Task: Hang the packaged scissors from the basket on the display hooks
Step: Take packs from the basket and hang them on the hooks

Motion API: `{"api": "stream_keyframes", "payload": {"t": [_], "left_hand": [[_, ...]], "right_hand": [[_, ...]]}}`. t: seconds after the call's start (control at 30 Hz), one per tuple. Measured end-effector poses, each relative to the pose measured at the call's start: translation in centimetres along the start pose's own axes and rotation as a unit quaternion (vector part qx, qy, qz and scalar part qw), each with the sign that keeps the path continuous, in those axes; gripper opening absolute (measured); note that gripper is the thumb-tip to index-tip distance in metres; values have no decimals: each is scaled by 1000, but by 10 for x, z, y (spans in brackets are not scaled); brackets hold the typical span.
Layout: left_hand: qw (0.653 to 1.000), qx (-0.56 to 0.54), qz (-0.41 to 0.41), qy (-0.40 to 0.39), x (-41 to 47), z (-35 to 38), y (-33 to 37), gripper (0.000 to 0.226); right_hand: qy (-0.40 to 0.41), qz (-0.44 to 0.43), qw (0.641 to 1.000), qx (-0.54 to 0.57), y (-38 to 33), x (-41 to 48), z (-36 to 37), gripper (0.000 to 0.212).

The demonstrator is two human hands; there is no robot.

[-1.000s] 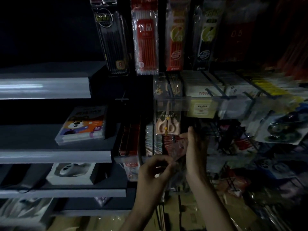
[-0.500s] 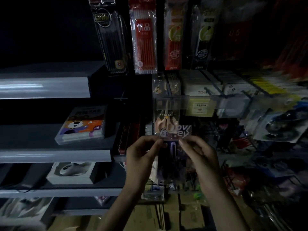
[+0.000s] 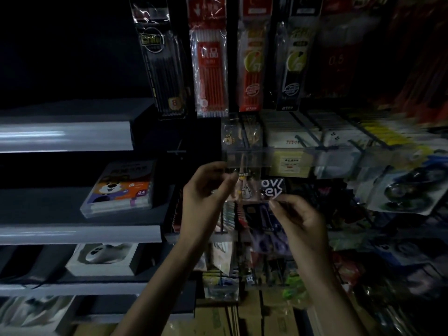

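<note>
A clear packet of scissors with a dark purple card is held up in front of the hook display. My left hand pinches the packet's top left edge, level with a hanging pink scissors pack. My right hand pinches its top right edge, just under a card with white letters. Above them a display hook with a clear label strip carries more pink packs. The basket is out of view.
Long pen and refill packs hang along the top. Grey shelves on the left hold a boxed marker set and a white boxed item. More hooks with packs crowd the right side. Cardboard boxes stand below.
Both hands have risen from below the hook row and taken the packet by its top corners. The packet has moved up toward the hook with the pink packs.
</note>
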State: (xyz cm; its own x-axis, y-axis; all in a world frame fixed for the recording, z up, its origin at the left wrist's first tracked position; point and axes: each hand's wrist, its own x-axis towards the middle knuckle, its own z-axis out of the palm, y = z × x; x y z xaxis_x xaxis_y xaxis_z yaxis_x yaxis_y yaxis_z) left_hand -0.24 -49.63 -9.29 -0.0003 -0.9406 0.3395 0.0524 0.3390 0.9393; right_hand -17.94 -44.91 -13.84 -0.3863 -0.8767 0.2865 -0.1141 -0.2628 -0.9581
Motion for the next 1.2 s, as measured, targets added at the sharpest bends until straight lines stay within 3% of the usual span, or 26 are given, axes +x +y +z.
{"api": "stream_keyframes", "payload": {"t": [0.37, 0.63, 0.87, 1.2], "left_hand": [[996, -53, 39, -53, -5, -6, 37, 26], [997, 3, 57, -54, 9, -13, 43, 24], [994, 22, 88, -64, 9, -16, 39, 24], [986, 72, 129, -83, 2, -13, 34, 32]], "right_hand": [[13, -4, 999, 33, -10, 9, 15, 8], [25, -15, 998, 51, -18, 38, 35, 14], [40, -19, 996, 72, -20, 49, 47, 5], [35, -17, 995, 89, -22, 58, 52, 20]]}}
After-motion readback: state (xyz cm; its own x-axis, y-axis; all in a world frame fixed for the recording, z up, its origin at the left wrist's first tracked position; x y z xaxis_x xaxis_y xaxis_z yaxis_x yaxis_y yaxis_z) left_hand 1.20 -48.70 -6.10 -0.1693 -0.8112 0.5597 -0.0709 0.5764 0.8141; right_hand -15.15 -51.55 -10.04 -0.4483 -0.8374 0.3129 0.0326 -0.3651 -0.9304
